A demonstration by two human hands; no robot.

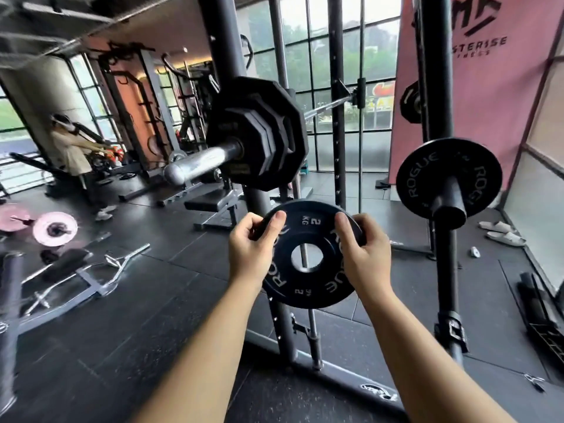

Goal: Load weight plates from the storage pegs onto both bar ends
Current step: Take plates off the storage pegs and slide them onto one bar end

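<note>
A small black 2 kg plate [317, 282] hangs in front of me, below the bar. My left hand [251, 248] grips its left rim and my right hand [366, 251] grips its right rim. Above it the chrome bar sleeve [201, 164] points toward me, with several black angular plates [259, 132] stacked on it. On the right, another small black plate [427, 175] sits on a black storage peg [450, 203] of the rack upright. At the bar's far end a dark plate [409, 102] shows behind that upright.
The rack upright [232, 50] stands right behind the loaded plates, its base frame [305, 361] on the floor below my arms. A trap bar [88, 276] and pink plates [55, 228] lie at left, where a person [73, 151] stands. Sandals [503, 233] lie at right.
</note>
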